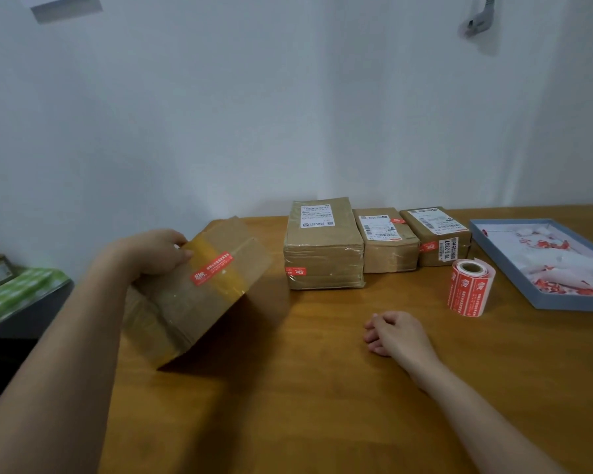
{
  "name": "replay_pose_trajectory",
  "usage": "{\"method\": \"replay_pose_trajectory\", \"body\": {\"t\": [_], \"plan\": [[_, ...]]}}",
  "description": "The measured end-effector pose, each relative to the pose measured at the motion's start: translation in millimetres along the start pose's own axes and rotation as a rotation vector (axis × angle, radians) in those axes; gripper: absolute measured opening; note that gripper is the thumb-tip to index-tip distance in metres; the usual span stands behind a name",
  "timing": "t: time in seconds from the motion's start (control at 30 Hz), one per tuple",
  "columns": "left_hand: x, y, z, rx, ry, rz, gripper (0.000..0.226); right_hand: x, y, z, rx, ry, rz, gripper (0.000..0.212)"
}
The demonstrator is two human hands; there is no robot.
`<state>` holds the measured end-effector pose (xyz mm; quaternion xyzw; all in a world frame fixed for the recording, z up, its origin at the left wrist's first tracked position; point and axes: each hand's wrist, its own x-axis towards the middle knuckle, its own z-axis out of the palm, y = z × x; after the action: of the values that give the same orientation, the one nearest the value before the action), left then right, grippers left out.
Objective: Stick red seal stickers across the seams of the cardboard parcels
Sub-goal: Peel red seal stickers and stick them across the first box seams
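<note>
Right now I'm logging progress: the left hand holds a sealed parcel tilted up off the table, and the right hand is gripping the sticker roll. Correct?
Not quite. The head view shows the right hand resting on the table, apart from the sticker roll. The left hand does hold the tilted parcel.

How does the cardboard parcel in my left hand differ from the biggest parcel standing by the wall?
The held brown cardboard parcel is tilted, gripped by the left hand; the large brown wall-side parcel lies flat, untouched. The held one shows no shipping label; the wall-side one has a white one. Both carry red seal stickers.
</note>
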<state>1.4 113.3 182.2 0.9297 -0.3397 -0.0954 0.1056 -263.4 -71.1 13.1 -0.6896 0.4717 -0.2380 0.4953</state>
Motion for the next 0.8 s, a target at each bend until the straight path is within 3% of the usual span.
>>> {"method": "replay_pose_trajectory", "body": {"t": [0.23, 0.4, 0.6, 0.8], "plan": [[5, -9, 4, -0.024, 0.072, -0.009, 0.037, -4, -4, 2, -0.033, -0.028, -0.039, 0.025], [0, -1, 8, -0.038, 0.081, 0.017, 0.038, -13, -15, 22, -0.009, -0.202, -0.112, 0.021], [-4, 8, 11, 0.014, 0.095, 0.02, 0.039, -18, -23, 49, -0.072, -0.286, -0.211, 0.021], [-4, 19, 18, 0.016, 0.09, 0.061, 0.039, -19, -31, 65, -0.106, -0.441, -0.316, 0.037]]}}
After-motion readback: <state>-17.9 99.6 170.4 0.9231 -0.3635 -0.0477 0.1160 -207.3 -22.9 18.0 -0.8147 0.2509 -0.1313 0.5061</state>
